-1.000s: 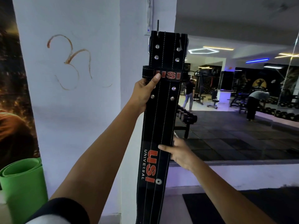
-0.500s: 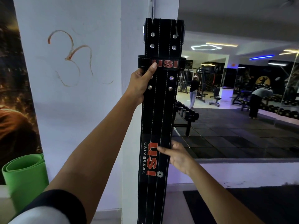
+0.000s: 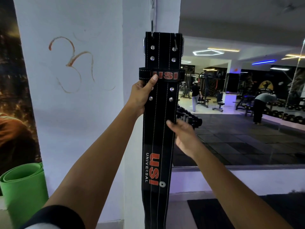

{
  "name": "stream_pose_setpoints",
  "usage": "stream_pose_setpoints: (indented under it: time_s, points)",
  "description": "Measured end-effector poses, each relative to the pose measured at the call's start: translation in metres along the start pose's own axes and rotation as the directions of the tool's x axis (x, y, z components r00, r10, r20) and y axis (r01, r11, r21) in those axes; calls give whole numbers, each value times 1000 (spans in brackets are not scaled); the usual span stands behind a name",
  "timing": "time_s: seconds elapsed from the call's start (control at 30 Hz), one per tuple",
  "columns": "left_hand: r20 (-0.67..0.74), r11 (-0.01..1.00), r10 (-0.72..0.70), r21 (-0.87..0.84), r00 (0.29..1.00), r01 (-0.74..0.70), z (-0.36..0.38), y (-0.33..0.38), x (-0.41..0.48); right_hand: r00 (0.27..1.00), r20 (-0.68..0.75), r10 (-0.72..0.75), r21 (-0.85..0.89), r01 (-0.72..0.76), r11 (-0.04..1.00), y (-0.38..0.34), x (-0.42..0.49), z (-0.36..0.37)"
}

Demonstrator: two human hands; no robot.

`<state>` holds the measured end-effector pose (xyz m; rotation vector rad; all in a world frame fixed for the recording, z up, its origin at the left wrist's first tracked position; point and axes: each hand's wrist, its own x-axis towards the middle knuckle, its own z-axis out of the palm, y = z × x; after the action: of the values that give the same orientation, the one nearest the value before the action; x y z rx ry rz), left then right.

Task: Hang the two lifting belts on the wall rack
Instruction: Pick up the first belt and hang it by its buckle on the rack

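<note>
A long black lifting belt with red "USI" lettering hangs upright against the white pillar. Its buckle end is at the top, level with a thin metal hook on the pillar. My left hand grips the belt's left edge just under the loop, thumb on the red logo. My right hand touches the belt's right edge lower down, fingers wrapping around it. Whether the buckle rests on the hook is hidden. No second belt is in view.
A rolled green mat stands at the lower left beside a dark poster. Right of the pillar, a wall mirror reflects the gym floor, a dumbbell rack and two people. A dark floor mat lies below.
My right hand has slid up the belt from beside the lower logo to the middle of its right edge. The left hand keeps the same grip under the loop.
</note>
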<state>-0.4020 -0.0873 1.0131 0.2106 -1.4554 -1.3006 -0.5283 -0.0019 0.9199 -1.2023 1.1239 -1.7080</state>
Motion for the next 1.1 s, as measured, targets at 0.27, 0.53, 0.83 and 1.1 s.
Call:
stream_pose_setpoints:
  time_s: [0.27,0.53,0.83,1.1]
  points:
    - [-3,999,-47,-3,999,47,-3,-10,-8,988,-45,-148,-87,144,986,-74,25,24]
    - [-33,990,-113,-87,993,109,-12,-3,-7,961,-192,-199,-131,176,976,-114,44,34]
    - [-238,952,-281,55,930,302,-13,40,16,988,-108,-107,-116,95,989,-78,46,31]
    - [-280,986,-164,-64,946,152,-4,29,12,994,-18,-104,-122,101,987,-96,33,41]
